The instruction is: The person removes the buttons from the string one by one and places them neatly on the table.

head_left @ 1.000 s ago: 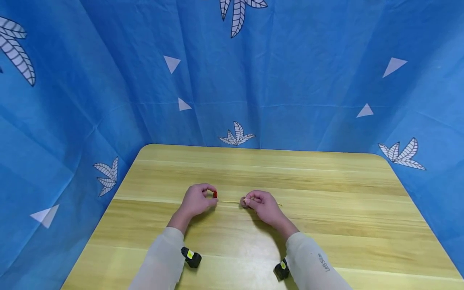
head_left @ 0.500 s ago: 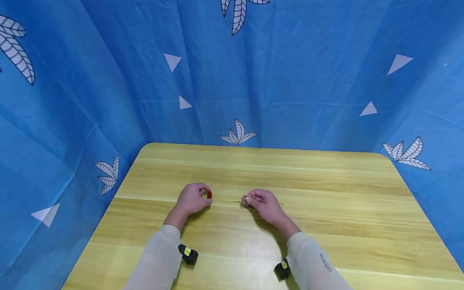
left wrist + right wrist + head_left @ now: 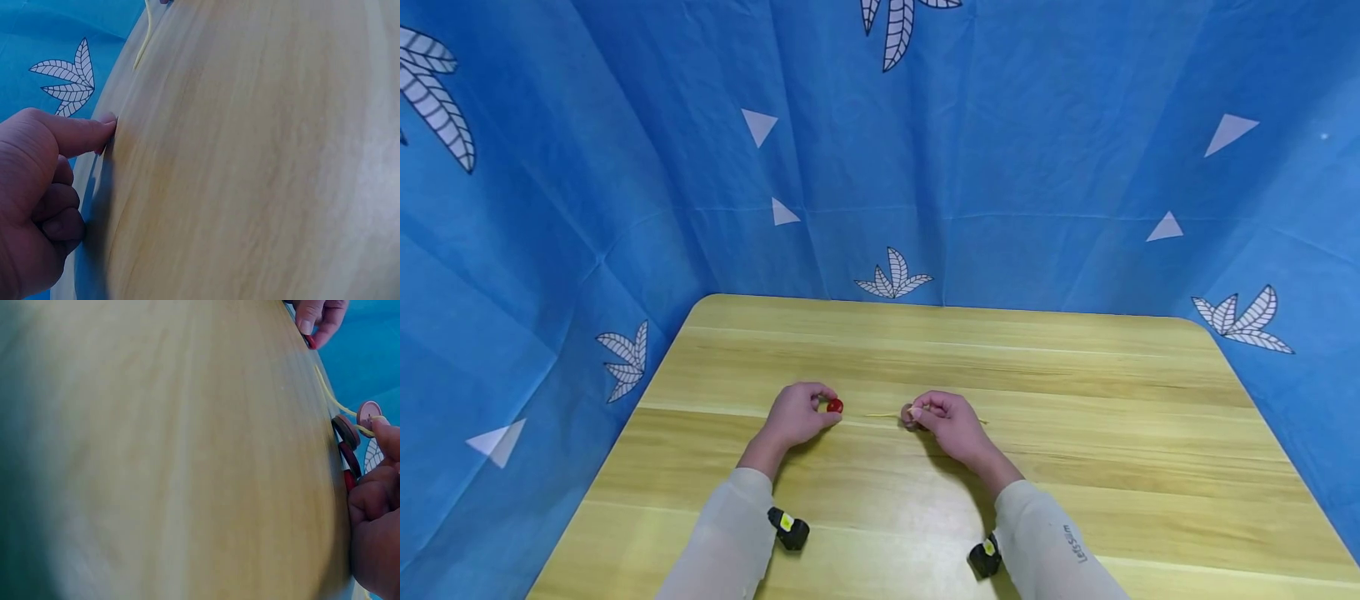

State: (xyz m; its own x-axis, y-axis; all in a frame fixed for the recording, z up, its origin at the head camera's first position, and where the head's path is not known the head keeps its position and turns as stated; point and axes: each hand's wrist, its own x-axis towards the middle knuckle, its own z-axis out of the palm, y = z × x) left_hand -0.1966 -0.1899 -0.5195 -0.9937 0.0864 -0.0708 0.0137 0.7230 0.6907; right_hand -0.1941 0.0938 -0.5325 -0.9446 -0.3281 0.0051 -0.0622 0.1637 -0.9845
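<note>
Between thumb and index finger, my left hand [image 3: 796, 414] pinches a small red round button [image 3: 835, 406]; its face is turned to the head camera. My right hand [image 3: 953, 427] pinches a yellow string [image 3: 881, 415] beside a brownish button [image 3: 907, 415]. In the right wrist view a pinkish button [image 3: 369, 412] is on the string [image 3: 334, 399] by the right thumb, and darker discs [image 3: 346, 431] and a red piece [image 3: 349, 480] are close to the curled fingers. The string's free end points toward the left hand without touching it.
The wooden table [image 3: 1075, 400] spreads around both hands, with a blue patterned curtain [image 3: 1037, 150] behind and at the sides. Black wrist devices [image 3: 790, 530] sit beside the cuffs, and the string's other end [image 3: 983, 422] shows right of the right hand.
My left hand has moved a little left, away from the string, and the red button has turned from edge-on to face the head camera. My right hand has barely moved.
</note>
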